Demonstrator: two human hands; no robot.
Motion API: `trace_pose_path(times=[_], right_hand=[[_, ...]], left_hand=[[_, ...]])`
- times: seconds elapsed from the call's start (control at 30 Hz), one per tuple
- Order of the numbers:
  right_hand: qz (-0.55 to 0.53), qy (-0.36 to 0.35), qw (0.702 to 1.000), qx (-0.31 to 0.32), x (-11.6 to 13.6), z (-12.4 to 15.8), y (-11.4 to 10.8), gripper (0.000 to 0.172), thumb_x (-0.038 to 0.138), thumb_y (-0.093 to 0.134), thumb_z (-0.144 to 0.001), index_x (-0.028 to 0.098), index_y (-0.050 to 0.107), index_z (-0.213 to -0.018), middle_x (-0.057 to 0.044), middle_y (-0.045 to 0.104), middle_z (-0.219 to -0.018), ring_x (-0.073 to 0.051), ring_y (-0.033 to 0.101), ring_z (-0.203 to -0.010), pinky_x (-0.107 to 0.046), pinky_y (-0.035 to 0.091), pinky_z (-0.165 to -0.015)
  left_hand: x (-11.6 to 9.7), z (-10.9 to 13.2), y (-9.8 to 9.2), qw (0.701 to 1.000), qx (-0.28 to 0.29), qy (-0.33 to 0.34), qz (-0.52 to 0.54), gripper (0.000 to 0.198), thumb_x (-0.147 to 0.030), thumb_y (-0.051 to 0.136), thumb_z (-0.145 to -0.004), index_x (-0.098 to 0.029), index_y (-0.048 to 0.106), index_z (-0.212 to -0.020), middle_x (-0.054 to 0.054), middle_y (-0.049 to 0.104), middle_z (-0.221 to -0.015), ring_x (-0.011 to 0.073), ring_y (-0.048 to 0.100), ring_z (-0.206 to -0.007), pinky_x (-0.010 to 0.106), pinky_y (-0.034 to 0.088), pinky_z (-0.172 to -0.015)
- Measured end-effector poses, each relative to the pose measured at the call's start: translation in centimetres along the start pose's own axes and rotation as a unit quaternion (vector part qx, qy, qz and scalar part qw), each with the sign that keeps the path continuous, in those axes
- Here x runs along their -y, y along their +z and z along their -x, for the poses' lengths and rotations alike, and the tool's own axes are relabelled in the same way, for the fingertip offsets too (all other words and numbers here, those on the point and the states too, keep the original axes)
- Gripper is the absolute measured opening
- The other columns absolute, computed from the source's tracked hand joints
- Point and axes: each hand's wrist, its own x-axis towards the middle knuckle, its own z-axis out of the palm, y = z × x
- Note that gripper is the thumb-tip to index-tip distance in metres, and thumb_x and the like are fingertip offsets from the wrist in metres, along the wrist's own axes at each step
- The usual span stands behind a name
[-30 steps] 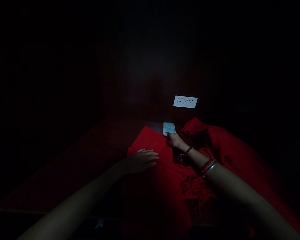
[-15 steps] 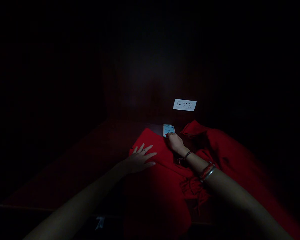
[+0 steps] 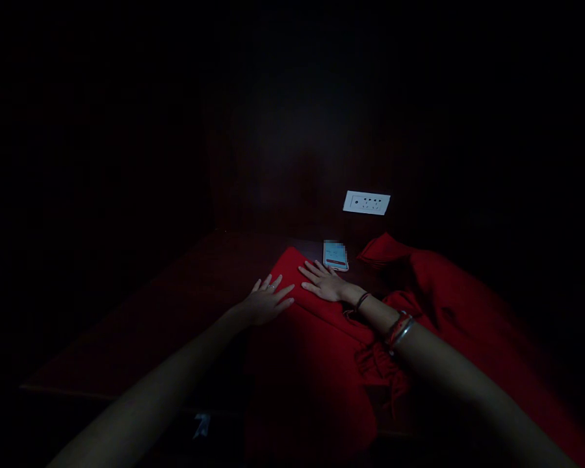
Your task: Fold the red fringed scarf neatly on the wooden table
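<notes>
A red fringed cloth, perhaps a scarf (image 3: 316,364), lies partly folded on a dark table and hangs over its front edge. My left hand (image 3: 268,304), with a ring on one finger, rests with spread fingers on the cloth's left side. Flat on the folded part lies my right hand (image 3: 325,285), its fingers apart; bracelets circle that wrist and forearm. Just beyond the right fingers a lit phone (image 3: 335,255) rests on the table, face up and untouched.
More red cloth (image 3: 443,286) is heaped at the right. A white socket plate (image 3: 367,202) sits on the dark back wall. The table's front edge (image 3: 68,391) shows at lower left, with a small pale object (image 3: 201,426) below it. Much of the surroundings is too dark to make out.
My right hand has left the phone screen and moved left onto the cloth, its fingers now spread. My left hand stays on the cloth. The view has shifted slightly.
</notes>
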Motion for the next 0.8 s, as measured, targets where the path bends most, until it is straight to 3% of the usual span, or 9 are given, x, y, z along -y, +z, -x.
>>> trace_pose_path(times=[0.13, 0.27, 0.37, 0.47, 0.57, 0.7, 0.8], right_hand=[[-0.022, -0.014, 1.000, -0.008, 0.4, 1.0, -1.1, 0.062, 0.058, 0.014, -0.076, 0.025, 0.012, -0.128, -0.004, 0.009, -0.134, -0.025, 0.002, -0.121, -0.049, 0.004, -0.094], [-0.066, -0.044, 0.989, -0.126, 1.5, 4.5, -2.9, 0.058, 0.052, 0.024, -0.077, 0.017, 0.029, -0.123, -0.010, 0.032, -0.126, -0.021, 0.029, -0.114, -0.037, 0.021, -0.093], [-0.070, -0.052, 0.993, -0.085, 2.5, 7.7, -2.7, 0.053, 0.050, 0.036, -0.074, 0.014, 0.043, -0.112, -0.011, 0.049, -0.110, -0.019, 0.047, -0.096, -0.028, 0.035, -0.082], [-0.028, -0.020, 0.997, -0.069, 3.1, 10.0, -1.5, 0.038, 0.039, 0.045, -0.072, 0.013, 0.052, -0.098, -0.012, 0.055, -0.099, -0.019, 0.051, -0.087, -0.025, 0.038, -0.074], [-0.037, 0.017, 0.995, -0.094, 2.8, 11.1, -1.4, 0.027, 0.031, 0.038, -0.077, 0.014, 0.055, -0.088, -0.009, 0.059, -0.086, -0.017, 0.055, -0.076, -0.023, 0.038, -0.066], [-0.103, 0.058, 0.982, -0.149, 0.8, 12.1, -3.8, 0.033, 0.034, 0.029, -0.081, 0.015, 0.055, -0.083, -0.007, 0.061, -0.080, -0.015, 0.055, -0.070, -0.022, 0.038, -0.061], [-0.090, 0.093, 0.985, -0.118, -1.2, 12.5, -5.4, 0.032, 0.035, 0.032, -0.079, 0.014, 0.057, -0.079, -0.007, 0.061, -0.078, -0.016, 0.055, -0.069, -0.022, 0.038, -0.059]], left_hand=[[0.8, 0.0, 0.5, 0.998, -0.016, 0.052, -0.011, 0.040, -0.037, 0.021, -0.084, -0.030, 0.027, -0.123, 0.004, 0.017, -0.133, 0.0291, 0.006, -0.119, 0.052, 0.012, -0.089], [2.0, -0.4, 0.3, 0.995, -0.065, 0.031, 0.067, 0.041, -0.033, 0.014, -0.085, -0.027, 0.024, -0.124, 0.001, 0.020, -0.132, 0.0218, 0.011, -0.120, 0.047, 0.012, -0.092], [2.6, -0.6, -0.5, 0.985, -0.097, 0.025, 0.140, 0.043, -0.037, 0.011, -0.085, -0.024, 0.024, -0.124, 0.000, 0.026, -0.130, 0.0164, 0.019, -0.118, 0.038, 0.014, -0.095], [2.9, -0.4, -1.1, 0.977, -0.086, 0.070, 0.183, 0.043, -0.040, 0.017, -0.084, -0.026, 0.030, -0.122, -0.003, 0.036, -0.124, 0.0142, 0.031, -0.113, 0.030, 0.018, -0.095], [3.2, 0.1, -1.4, 0.971, -0.064, 0.088, 0.214, 0.044, -0.045, 0.023, -0.081, -0.027, 0.031, -0.121, -0.004, 0.043, -0.119, 0.0144, 0.038, -0.107, 0.026, 0.024, -0.092], [3.3, 0.3, -1.2, 0.974, -0.066, 0.059, 0.208, 0.048, -0.051, 0.032, -0.076, -0.026, 0.038, -0.117, 0.000, 0.042, -0.119, 0.0181, 0.040, -0.106, 0.028, 0.028, -0.089], [3.2, -0.1, -0.8, 0.972, -0.088, 0.064, 0.208, 0.047, -0.048, 0.038, -0.074, -0.021, 0.045, -0.112, 0.003, 0.047, -0.114, 0.0178, 0.043, -0.103, 0.026, 0.031, -0.087]])
